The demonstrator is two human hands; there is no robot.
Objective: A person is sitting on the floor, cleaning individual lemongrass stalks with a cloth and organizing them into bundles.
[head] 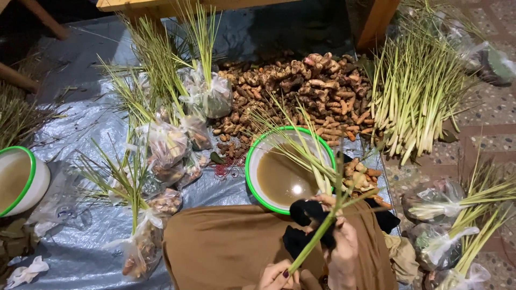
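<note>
My right hand [345, 251] grips a black cloth [307, 212] wrapped around a green lemongrass stalk [322, 225] that slants up over my brown-skirted lap [226, 247]. Pinching the stalk's lower end is my left hand [275, 276], at the bottom edge of the view. Just beyond my hands stands a white bowl with a green rim [252, 161] holding brown water, with more lemongrass stalks [309, 153] leaning in it. A few orange-brown roots [361, 174] lie beside the bowl on the right.
A heap of brown roots [301, 86] and a pile of lemongrass [414, 96] lie on a grey-blue tarp [80, 129]. Plastic bags of roots and stalks stand left [166, 145] and right [438, 207]. A second green-rimmed bowl [32, 177] sits far left. Wooden bench legs [376, 21] stand behind.
</note>
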